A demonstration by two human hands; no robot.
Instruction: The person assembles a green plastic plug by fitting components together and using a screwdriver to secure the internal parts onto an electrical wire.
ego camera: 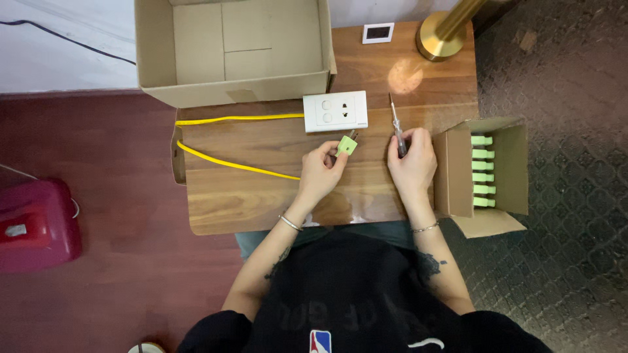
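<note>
We see the left hand [322,171] pinching a small green plug [347,144] between thumb and fingertips, its metal pins pointing up toward the white socket panel [335,111], which lies just beyond it near the middle of the wooden table [261,189]. The plug sits at the fingertips, just short of the panel's lower edge and not touching it. The right hand [412,163] is closed around the handle of a thin screwdriver [396,124], whose shaft points toward the table's far edge. A yellow cable [235,165] runs from the panel's left side, loops at the left edge and comes back under the left hand. An open cardboard box [232,49] stands at the far left corner; a smaller carton [487,173] lined with more green plugs rests at the right edge, just beside the right hand. A brass lamp base [441,36] stands at the far right corner, with a small white frame [378,33] beside it. Dark red floor lies to the left, patterned carpet to the right.
</note>
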